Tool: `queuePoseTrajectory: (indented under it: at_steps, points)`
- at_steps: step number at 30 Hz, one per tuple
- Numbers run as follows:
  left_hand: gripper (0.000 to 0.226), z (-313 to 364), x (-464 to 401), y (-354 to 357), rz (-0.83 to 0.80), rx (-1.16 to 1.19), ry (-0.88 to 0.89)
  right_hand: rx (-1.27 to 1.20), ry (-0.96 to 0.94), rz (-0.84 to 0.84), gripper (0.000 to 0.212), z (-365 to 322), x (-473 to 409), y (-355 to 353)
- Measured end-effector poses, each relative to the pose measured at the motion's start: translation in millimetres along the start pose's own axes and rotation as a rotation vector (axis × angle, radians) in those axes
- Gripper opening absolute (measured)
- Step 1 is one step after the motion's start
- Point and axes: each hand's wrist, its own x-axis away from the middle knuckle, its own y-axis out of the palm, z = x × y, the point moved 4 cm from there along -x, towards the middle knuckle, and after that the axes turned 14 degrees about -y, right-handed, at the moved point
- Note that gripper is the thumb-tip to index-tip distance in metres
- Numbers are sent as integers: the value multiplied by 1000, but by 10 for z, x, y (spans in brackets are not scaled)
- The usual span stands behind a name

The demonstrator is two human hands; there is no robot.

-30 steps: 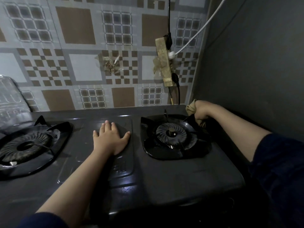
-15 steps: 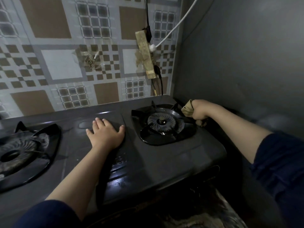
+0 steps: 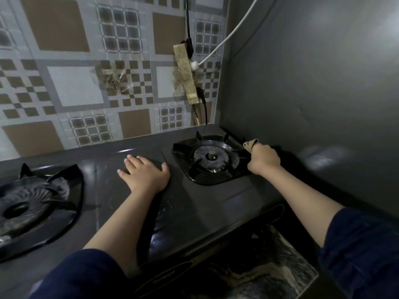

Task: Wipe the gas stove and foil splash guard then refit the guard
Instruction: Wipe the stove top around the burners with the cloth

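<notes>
Tiled wall behind gas stove (image 3: 194,203); R hand (image 3: 263,159) grip clamped on soft, limp cloth (image 3: 250,145), bunch it; L hand (image 3: 145,172) flat, fingers apart, bracing the stove.

The left hand (image 3: 145,173) lies flat, fingers spread, on the dark gas stove (image 3: 194,208) between its two burners. The right hand (image 3: 263,159) grips a tan cloth (image 3: 250,144) at the right burner (image 3: 212,157), beside the grey wall (image 3: 313,104).

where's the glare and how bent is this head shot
Head view: dim overall; bright glare streaks on the stove top near the left hand, a soft light patch on the grey wall beyond the right hand; wide-angle lens bows the tiled wall.
</notes>
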Motion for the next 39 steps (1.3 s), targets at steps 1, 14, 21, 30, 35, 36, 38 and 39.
queuePoseTrajectory:
  at_steps: [1, 14, 21, 30, 35, 36, 38, 39]
  points:
    - [88, 4, -6, -3, -8, -4, 1, 6, 4, 3, 38, -14, 32, 8]
    - [86, 37, 19, -7, -92, -41, 42, 149, -160, -11, 37, -341, 730, 58]
    - [87, 13, 57, -33, -106, -32, 59, 112, -297, -114, 32, -299, 798, 10]
    - [88, -8, 22, -11, -67, -11, 60, 77, -350, -526, 3, -312, 222, -418]
    - [89, -31, -6, -5, -42, 18, 43, 243, -422, -719, 7, -756, -101, -589]
    - [90, -35, -16, -11, -51, 35, 41, 252, -451, -728, 7, -851, -143, -612]
    - [91, -57, -37, -43, -61, 100, 21, 245, -545, -723, 11, -1068, -264, -637]
    - [90, -68, -44, -70, -61, 154, 19, 224, -603, -703, 11, -1198, -297, -652]
